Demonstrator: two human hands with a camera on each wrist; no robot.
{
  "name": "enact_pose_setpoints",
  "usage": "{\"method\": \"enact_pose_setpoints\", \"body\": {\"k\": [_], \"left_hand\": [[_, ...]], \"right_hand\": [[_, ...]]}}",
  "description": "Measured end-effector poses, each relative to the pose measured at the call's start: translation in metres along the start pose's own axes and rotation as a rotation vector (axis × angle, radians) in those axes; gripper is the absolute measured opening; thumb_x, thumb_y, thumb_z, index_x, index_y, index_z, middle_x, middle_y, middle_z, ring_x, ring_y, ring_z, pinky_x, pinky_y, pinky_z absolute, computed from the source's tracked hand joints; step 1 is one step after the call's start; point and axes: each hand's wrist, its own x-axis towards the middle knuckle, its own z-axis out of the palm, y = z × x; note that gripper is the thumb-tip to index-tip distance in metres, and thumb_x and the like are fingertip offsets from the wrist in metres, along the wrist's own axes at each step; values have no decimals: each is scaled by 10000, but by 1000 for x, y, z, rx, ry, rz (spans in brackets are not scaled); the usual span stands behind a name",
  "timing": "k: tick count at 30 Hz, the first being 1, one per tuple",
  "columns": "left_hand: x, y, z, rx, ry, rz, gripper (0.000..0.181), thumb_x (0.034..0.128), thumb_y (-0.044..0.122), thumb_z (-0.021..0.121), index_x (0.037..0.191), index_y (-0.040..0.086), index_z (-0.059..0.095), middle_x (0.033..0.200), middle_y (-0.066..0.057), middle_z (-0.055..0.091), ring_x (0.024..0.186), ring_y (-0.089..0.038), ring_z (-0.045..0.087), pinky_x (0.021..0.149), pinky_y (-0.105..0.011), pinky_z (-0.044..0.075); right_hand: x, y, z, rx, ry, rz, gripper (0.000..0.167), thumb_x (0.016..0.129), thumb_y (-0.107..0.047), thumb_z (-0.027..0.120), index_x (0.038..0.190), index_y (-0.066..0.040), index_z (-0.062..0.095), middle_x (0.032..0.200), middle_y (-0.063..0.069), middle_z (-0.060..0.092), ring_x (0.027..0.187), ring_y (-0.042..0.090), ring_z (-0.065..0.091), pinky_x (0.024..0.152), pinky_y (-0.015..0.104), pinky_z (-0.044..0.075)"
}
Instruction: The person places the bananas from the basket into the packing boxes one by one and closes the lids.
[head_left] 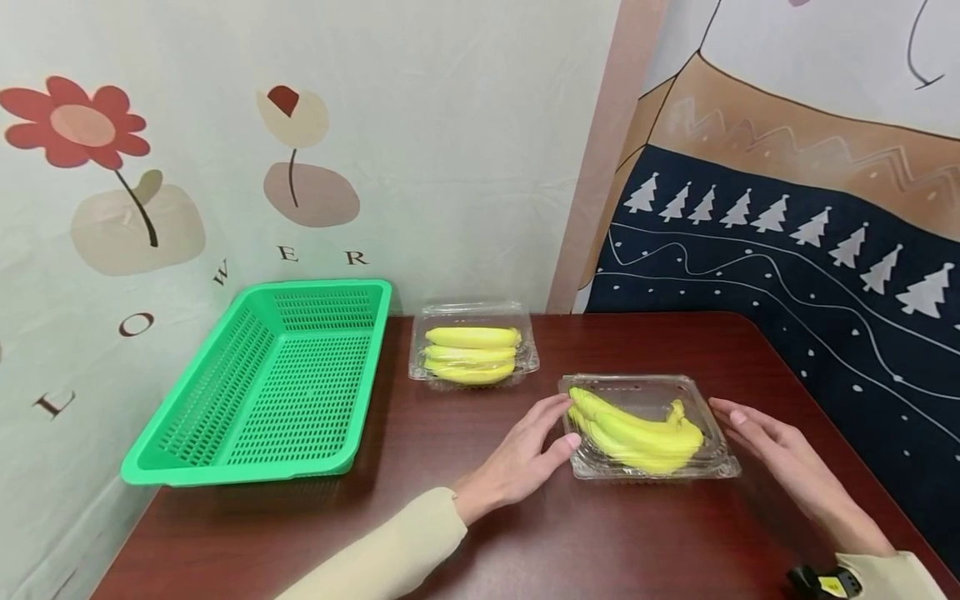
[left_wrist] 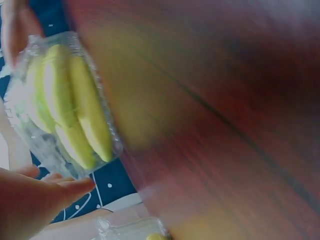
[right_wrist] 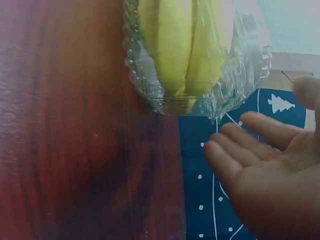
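Observation:
A clear plastic clamshell box point(head_left: 585, 468) with a bunch of yellow bananas point(head_left: 637, 435) inside sits on the right half of the table. At its left side is my left hand point(head_left: 519, 458), fingers extended and fingertips at the edge of the box. My right hand point(head_left: 787, 458) is by the right side, its fingers loosely extended. The right wrist view shows a small gap between that hand point(right_wrist: 270, 160) and the box point(right_wrist: 240, 90). In the left wrist view, the left hand point(left_wrist: 40, 202) has its fingers close against the end of the box point(left_wrist: 55, 160).
A second clear box point(head_left: 420, 354) with several bananas point(head_left: 471, 354) stands at the back, near the wall. A green perforated plastic basket point(head_left: 352, 462) is on the left. The dark red wooden table point(head_left: 600, 542) meets patterned cloth hangings point(head_left: 465, 167) behind and at right.

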Motion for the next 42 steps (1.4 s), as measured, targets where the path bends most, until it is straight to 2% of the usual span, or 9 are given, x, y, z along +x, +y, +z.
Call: {"method": "enact_pose_setpoints", "body": {"k": [3,7,10,16,18,22,26,36,42], "left_hand": [[-1,6,-3,-51,23,-114,692,1031,429,538,1569,16,403,1608,-133,407,1445,-291,443,1182,-462,369],[-3,12,-3,-194,36,-288,735,980,377,634,1557,-15,405,1521,-165,513,1320,-336,576,1107,-484,457],[-5,15,0,-337,17,-386,737,951,272,684,1526,-89,399,1379,-211,607,1186,-337,661,1031,-463,523],[-6,16,9,-737,-10,-510,513,917,26,666,1348,-161,461,1031,-153,677,866,-231,712,843,-342,611],[-6,15,12,-824,-11,-528,395,909,-14,648,1258,-116,493,951,-135,677,788,-195,698,808,-320,615],[-4,14,17,-892,13,-541,271,902,-49,641,1144,-51,518,872,-117,656,724,-166,680,763,-292,613],[-2,14,21,-898,46,-555,253,891,-69,645,1114,-43,527,849,-124,650,714,-169,682,753,-292,615],[-3,11,26,-916,113,-548,274,884,-96,658,1120,-59,524,872,-148,658,731,-186,695,769,-321,621],[-3,11,28,-881,196,-530,449,839,-131,671,1236,-63,473,886,-140,620,714,-174,697,734,-295,619]], "right_hand": [[-5,0,-2,-121,26,93,531,1115,-329,463,1533,-2,463,1421,-114,553,1166,-193,472,875,78,448],[-11,2,-3,-170,1,187,576,1107,-370,475,1551,-6,435,1498,143,524,1101,-202,470,822,101,459],[-16,5,-1,-107,-24,226,594,1111,-339,475,1541,64,404,1495,280,486,1070,-147,548,825,134,511],[-23,9,5,102,-39,283,598,1098,-223,522,1485,202,356,1348,212,608,1039,-40,653,854,207,574],[-24,10,5,157,-60,323,620,1091,-216,538,1475,227,336,1320,197,632,1033,-11,670,869,238,583],[-22,13,3,240,-102,357,615,1083,-192,550,1445,257,336,1232,117,693,1009,57,703,879,267,589],[-21,17,2,314,-123,342,549,1083,-135,537,1407,274,364,1146,44,725,991,135,733,867,289,598],[-18,15,6,365,-89,374,501,1058,-116,581,1392,223,425,1117,72,723,981,182,747,872,318,601],[-16,9,16,348,-26,369,573,1037,-97,597,1465,180,336,1068,99,730,942,174,742,849,316,608]]}}
